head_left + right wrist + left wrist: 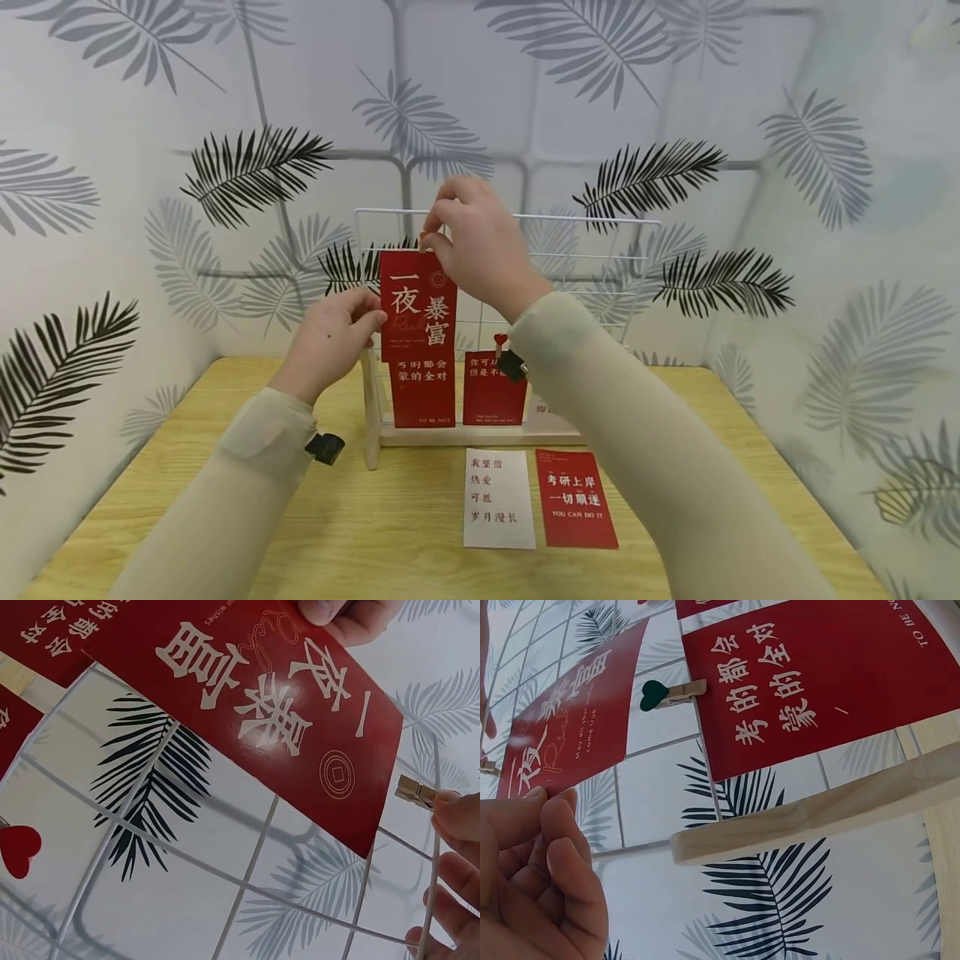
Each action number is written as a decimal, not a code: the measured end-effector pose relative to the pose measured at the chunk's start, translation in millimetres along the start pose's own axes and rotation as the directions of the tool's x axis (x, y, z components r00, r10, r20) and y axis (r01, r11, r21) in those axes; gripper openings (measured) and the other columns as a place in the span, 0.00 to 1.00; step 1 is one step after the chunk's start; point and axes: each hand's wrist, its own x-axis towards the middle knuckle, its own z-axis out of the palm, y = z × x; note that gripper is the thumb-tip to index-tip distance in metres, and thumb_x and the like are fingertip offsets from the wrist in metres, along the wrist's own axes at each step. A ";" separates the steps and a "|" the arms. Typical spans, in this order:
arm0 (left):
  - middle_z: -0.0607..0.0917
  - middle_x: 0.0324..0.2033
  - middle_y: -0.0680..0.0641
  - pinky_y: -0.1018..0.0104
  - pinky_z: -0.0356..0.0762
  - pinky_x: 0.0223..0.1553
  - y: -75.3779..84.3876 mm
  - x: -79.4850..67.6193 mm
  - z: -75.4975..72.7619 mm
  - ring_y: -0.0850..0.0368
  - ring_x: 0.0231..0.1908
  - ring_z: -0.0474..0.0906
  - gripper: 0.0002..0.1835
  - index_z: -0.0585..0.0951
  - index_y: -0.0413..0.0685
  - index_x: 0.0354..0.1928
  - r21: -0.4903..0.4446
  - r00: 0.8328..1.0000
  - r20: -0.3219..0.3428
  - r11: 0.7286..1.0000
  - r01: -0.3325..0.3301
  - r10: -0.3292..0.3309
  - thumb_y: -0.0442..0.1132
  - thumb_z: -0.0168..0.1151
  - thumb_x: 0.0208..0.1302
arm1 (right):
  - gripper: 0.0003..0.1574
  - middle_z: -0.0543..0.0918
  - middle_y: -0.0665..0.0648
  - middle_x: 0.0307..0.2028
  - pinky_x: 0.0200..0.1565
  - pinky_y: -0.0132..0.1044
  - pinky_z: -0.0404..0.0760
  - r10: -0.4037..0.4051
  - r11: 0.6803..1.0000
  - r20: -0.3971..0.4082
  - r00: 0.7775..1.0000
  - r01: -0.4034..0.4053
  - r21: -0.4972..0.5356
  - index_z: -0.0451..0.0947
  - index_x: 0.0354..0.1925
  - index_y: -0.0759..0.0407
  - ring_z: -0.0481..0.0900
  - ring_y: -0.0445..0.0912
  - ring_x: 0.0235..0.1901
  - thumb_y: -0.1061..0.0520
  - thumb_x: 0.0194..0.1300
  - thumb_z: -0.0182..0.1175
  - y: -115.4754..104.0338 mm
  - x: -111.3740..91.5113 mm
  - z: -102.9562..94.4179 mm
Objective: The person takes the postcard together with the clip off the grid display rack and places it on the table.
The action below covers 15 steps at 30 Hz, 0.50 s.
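Ok so the tall red card [412, 312]'s upright before the grid [244, 885]'s left end; left hand [328, 340] pinches its left edge, right hand [483, 246] a clothespin [415, 792] just above its top.

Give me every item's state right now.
Left hand: pinching upper card
Right hand: pinching wooden clip
Upper card: upright, edge held
Wooden clip: near card top, bite unclear
Rack: standing
Lower card: clipped, hanging
Middle card: clipped, hanging
Right rack card: mostly hidden
Loose white card: flat, unclipped
Loose red card: flat, unclipped
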 end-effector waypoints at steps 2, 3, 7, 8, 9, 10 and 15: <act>0.83 0.33 0.46 0.57 0.76 0.34 1.0 -0.9 -1.0 0.52 0.31 0.79 0.05 0.80 0.48 0.43 -0.001 1.000 -0.005 1.000 -0.009 0.009 0.40 0.58 0.76 | 0.04 0.76 0.51 0.47 0.59 0.37 0.70 0.003 1.000 -0.025 1.000 -0.003 0.003 0.86 0.38 0.52 0.70 0.49 0.56 0.54 0.67 0.68 3.3 -1.4 -0.6; 0.83 0.32 0.46 0.57 0.76 0.34 1.5 -1.2 -1.4 0.52 0.31 0.79 0.05 0.80 0.48 0.43 -0.003 1.000 -0.005 1.000 -0.013 0.013 0.40 0.58 0.76 | 0.04 0.76 0.51 0.48 0.58 0.37 0.71 0.009 1.000 -0.029 1.000 -0.009 -0.001 0.86 0.38 0.52 0.70 0.49 0.56 0.53 0.67 0.68 4.7 -2.2 -1.4; 0.83 0.32 0.45 0.57 0.76 0.33 3.5 -2.8 -2.7 0.52 0.31 0.79 0.04 0.80 0.48 0.42 -0.002 1.000 0.004 1.000 -0.014 0.014 0.39 0.58 0.75 | 0.05 0.76 0.51 0.48 0.58 0.37 0.71 0.013 1.000 -0.028 1.000 -0.013 -0.011 0.86 0.39 0.51 0.70 0.50 0.57 0.52 0.67 0.67 8.7 -5.6 -5.6; 0.83 0.32 0.45 0.57 0.76 0.33 3.9 -3.2 -2.7 0.52 0.31 0.79 0.04 0.80 0.48 0.42 -0.001 1.000 0.006 1.000 -0.012 0.012 0.39 0.58 0.75 | 0.05 0.76 0.51 0.48 0.58 0.37 0.71 0.013 1.000 -0.024 1.000 -0.013 -0.006 0.86 0.39 0.51 0.70 0.50 0.57 0.52 0.67 0.67 9.1 -6.6 -7.2; 0.83 0.32 0.45 0.57 0.76 0.33 4.2 -3.5 -2.7 0.52 0.31 0.79 0.04 0.80 0.48 0.42 -0.002 1.000 0.009 1.000 -0.012 0.012 0.39 0.58 0.75 | 0.06 0.76 0.51 0.49 0.58 0.37 0.71 0.015 1.000 -0.018 1.000 -0.015 -0.004 0.86 0.39 0.51 0.70 0.50 0.57 0.52 0.67 0.67 9.4 -7.6 -8.8; 0.83 0.32 0.45 0.57 0.76 0.33 4.4 -4.1 -2.7 0.52 0.31 0.79 0.04 0.80 0.47 0.42 -0.004 1.000 0.012 1.000 -0.012 0.012 0.39 0.59 0.75 | 0.06 0.76 0.51 0.49 0.58 0.37 0.71 0.016 1.000 -0.015 1.000 -0.016 0.000 0.86 0.39 0.51 0.69 0.50 0.58 0.52 0.67 0.67 9.8 -8.7 -10.1; 0.83 0.33 0.44 0.57 0.76 0.33 5.0 -7.5 -2.3 0.52 0.31 0.79 0.05 0.80 0.47 0.41 -0.012 0.999 0.031 1.000 -0.007 0.008 0.39 0.58 0.75 | 0.06 0.76 0.53 0.49 0.61 0.39 0.69 0.017 0.999 -0.019 1.000 -0.016 0.027 0.86 0.39 0.53 0.69 0.51 0.58 0.53 0.67 0.66 12.7 -14.4 -17.4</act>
